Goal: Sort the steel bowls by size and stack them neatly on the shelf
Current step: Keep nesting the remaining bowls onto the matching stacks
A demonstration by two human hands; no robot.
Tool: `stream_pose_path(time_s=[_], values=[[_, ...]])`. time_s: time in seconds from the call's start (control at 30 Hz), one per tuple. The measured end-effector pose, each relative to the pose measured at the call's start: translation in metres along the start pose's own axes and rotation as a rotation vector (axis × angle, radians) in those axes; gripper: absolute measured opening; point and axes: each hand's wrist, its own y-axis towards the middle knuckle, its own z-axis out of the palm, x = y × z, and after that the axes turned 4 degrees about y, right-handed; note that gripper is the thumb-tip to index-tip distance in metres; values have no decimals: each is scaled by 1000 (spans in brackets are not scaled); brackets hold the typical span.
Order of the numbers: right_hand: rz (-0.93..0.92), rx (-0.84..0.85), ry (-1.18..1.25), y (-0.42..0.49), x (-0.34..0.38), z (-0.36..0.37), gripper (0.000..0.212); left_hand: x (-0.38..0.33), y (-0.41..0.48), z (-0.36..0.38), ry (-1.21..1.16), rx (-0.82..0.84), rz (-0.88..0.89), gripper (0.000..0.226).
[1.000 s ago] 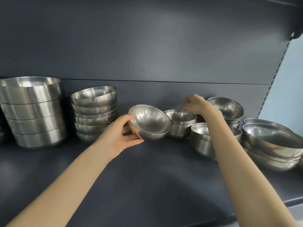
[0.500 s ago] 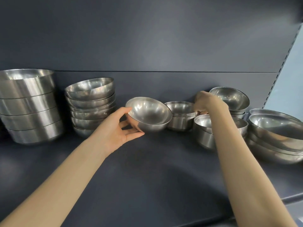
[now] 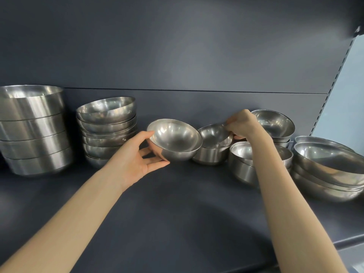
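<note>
My left hand [image 3: 136, 164] grips a round medium steel bowl [image 3: 175, 139] by its left rim, tilted toward me just above the dark shelf [image 3: 177, 213]. My right hand [image 3: 245, 125] pinches the rim of a small steel bowl [image 3: 213, 133], which is tilted and lifted above a short stack of small bowls [image 3: 211, 155]. Behind my right forearm stands a stack of deeper medium bowls [image 3: 240, 162]. The fingertips of my right hand are partly hidden behind the small bowl's rim.
At far left stands a stack of large straight-sided bowls [image 3: 33, 131], and beside it a stack of rounded bowls [image 3: 107, 131]. At the back right a tilted bowl [image 3: 274, 123] tops a small stack. Wide shallow bowls [image 3: 329, 170] are stacked at far right. An upright slotted post [image 3: 334, 75] bounds the shelf.
My right hand has taken the small bowl's rim and lifted it off the short stack, tilting it. My left hand keeps its hold on the medium bowl, nearly still.
</note>
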Motion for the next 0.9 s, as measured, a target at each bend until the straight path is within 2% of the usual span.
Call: stream_pose_path(time_s=[0.13, 0.27, 0.6, 0.8, 0.9], values=[[12, 57, 142, 0, 2, 3, 24, -1, -1, 0, -9, -1, -9, 27], [14, 89, 161, 1, 2, 4, 29, -1, -1, -1, -9, 8, 5, 23], [46, 141, 242, -2, 5, 2, 27, -3, -2, 0, -41, -13, 9, 12], [18, 207, 322, -10, 7, -2, 38, -2, -3, 0, -56, -5, 9, 21], [-21, 217, 279, -10, 3, -2, 32, -1, -3, 0, -61, -7, 4, 25]])
